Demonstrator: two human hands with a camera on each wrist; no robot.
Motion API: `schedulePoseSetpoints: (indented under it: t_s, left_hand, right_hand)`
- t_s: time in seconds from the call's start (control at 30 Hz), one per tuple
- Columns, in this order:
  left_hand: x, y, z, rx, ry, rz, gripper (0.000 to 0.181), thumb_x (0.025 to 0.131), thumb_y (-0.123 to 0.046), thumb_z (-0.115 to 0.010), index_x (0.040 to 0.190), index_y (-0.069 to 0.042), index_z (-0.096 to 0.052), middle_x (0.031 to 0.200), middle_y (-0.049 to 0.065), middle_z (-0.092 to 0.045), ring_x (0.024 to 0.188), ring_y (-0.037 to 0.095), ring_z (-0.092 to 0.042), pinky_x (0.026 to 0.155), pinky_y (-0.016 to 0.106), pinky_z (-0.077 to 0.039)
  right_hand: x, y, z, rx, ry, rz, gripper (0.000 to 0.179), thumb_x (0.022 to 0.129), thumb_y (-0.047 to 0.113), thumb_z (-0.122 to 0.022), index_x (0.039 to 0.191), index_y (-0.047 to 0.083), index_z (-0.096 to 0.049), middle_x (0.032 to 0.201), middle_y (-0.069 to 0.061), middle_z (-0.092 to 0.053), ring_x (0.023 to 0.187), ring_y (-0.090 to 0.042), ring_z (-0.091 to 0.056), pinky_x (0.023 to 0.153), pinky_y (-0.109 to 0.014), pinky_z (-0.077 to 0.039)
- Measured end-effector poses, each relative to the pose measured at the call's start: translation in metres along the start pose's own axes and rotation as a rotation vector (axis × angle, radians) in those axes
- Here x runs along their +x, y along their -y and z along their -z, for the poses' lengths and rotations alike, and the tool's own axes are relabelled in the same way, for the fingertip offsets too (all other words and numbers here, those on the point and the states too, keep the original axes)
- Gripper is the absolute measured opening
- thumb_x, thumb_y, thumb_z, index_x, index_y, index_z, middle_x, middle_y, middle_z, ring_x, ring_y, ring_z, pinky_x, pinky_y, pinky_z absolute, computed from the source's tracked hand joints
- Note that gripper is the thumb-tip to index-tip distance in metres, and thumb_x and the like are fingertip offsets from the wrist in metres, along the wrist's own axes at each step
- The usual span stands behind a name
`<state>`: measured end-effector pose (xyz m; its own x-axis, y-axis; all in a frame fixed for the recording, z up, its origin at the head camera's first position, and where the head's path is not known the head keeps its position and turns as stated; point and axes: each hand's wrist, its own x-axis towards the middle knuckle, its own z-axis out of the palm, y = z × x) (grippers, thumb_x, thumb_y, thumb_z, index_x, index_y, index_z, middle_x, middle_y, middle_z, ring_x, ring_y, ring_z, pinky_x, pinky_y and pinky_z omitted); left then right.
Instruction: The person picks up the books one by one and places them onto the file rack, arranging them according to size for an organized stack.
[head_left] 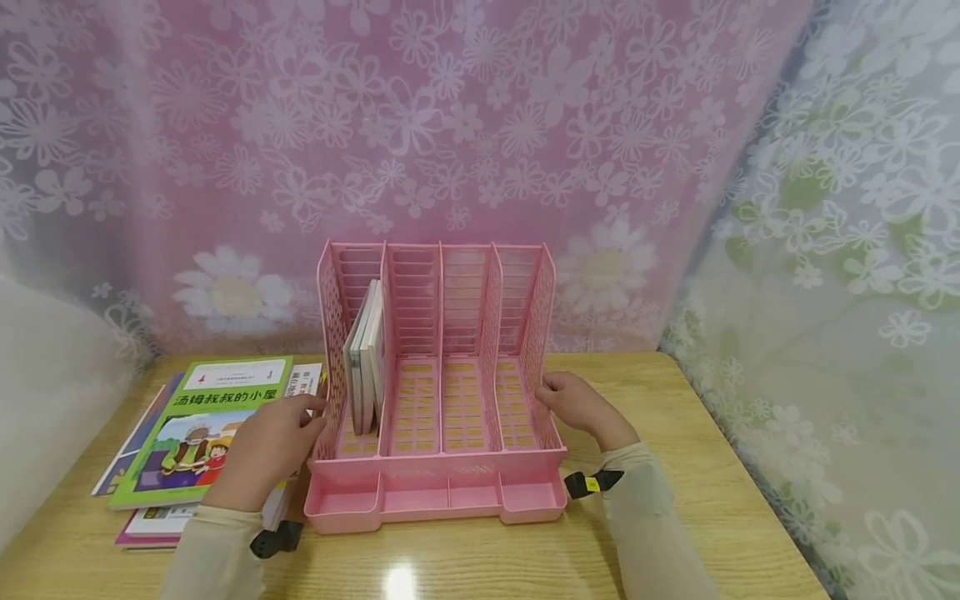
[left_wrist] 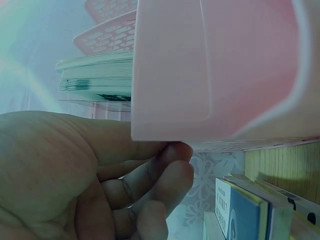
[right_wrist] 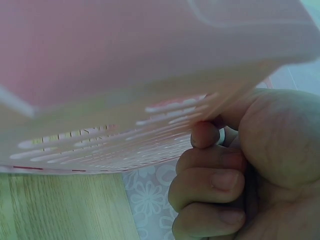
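A pink desktop file rack [head_left: 435,464] with upright dividers and a shallow front tray stands on the wooden table. My left hand [head_left: 258,454] pinches its left side wall, thumb on the inner side and fingers outside, as the left wrist view shows. On the opposite side, my right hand [head_left: 588,408] grips the right side wall between thumb and curled index finger. Several thin books [head_left: 365,367] stand upright in the leftmost compartment, leaning slightly against the divider. The other compartments and the front tray hold nothing.
Left of the rack lies a loose stack of books, with a green picture book [head_left: 195,433] on top, partly behind the left hand. Flowered curtains [head_left: 450,125] hang behind the table [head_left: 637,533] and along its right side.
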<state>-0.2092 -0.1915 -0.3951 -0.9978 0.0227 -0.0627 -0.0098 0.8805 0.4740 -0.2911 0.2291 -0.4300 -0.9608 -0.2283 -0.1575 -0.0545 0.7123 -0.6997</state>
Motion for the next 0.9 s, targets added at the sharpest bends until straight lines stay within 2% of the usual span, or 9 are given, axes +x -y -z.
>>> schedulePoseSetpoints:
  t_s: [0.2, 0.33, 0.57, 0.73, 0.8, 0.9]
  left_hand:
    - [0.0, 0.0, -0.002, -0.006, -0.005, 0.004, 0.038, 0.101, -0.025, -0.065, 0.131, -0.002, -0.066, 0.104, 0.018, -0.072, 0.076, 0.023, -0.062, 0.056, 0.033, -0.053]
    - [0.001, 0.002, -0.001, 0.005, -0.013, -0.005, 0.038, 0.101, -0.026, -0.064, 0.131, -0.003, -0.067, 0.104, 0.018, -0.072, 0.077, 0.025, -0.063, 0.058, 0.036, -0.053]
    - [0.0, 0.014, 0.004, 0.082, -0.114, -0.022, 0.041, 0.1, -0.023, -0.062, 0.131, 0.004, -0.063, 0.106, 0.023, -0.073, 0.086, 0.035, -0.07, 0.066, 0.051, -0.056]
    - [0.001, 0.025, 0.008, 0.083, -0.163, 0.053, 0.057, 0.097, -0.026, -0.067, 0.136, 0.013, -0.053, 0.123, 0.036, -0.06, 0.105, 0.052, -0.063, 0.08, 0.064, -0.053]
    - [0.001, 0.029, 0.01, 0.087, -0.157, 0.097, 0.065, 0.097, -0.028, -0.068, 0.138, 0.016, -0.047, 0.129, 0.041, -0.053, 0.114, 0.058, -0.056, 0.087, 0.07, -0.049]
    - [0.001, 0.035, 0.013, 0.095, -0.126, 0.155, 0.08, 0.097, -0.031, -0.068, 0.148, 0.02, -0.032, 0.133, 0.046, -0.048, 0.118, 0.064, -0.05, 0.091, 0.074, -0.045]
  right_hand:
    - [0.0, 0.001, -0.001, 0.004, -0.004, 0.009, 0.029, 0.107, 0.019, -0.049, 0.079, 0.009, -0.054, 0.07, -0.001, -0.037, 0.066, -0.018, -0.035, 0.062, -0.034, -0.033]
    - [0.0, 0.001, 0.0, -0.001, -0.004, 0.013, 0.029, 0.107, 0.019, -0.049, 0.082, 0.008, -0.058, 0.07, -0.001, -0.037, 0.066, -0.017, -0.035, 0.062, -0.034, -0.033]
    - [0.001, 0.001, 0.0, -0.007, -0.009, 0.032, 0.026, 0.106, 0.018, -0.049, 0.086, 0.007, -0.062, 0.069, 0.0, -0.035, 0.064, -0.017, -0.033, 0.061, -0.034, -0.032]
    - [0.001, 0.0, -0.001, -0.011, -0.014, 0.032, 0.027, 0.106, 0.018, -0.049, 0.089, 0.005, -0.065, 0.069, 0.0, -0.036, 0.065, -0.017, -0.034, 0.063, -0.034, -0.033]
    - [0.0, 0.0, 0.0, -0.014, -0.012, 0.03, 0.027, 0.107, 0.019, -0.049, 0.092, 0.004, -0.066, 0.07, -0.001, -0.037, 0.065, -0.017, -0.035, 0.063, -0.034, -0.034]
    - [0.0, 0.0, 0.0, -0.019, -0.009, 0.031, 0.027, 0.107, 0.019, -0.049, 0.096, 0.003, -0.068, 0.072, -0.001, -0.039, 0.067, -0.018, -0.037, 0.065, -0.035, -0.035]
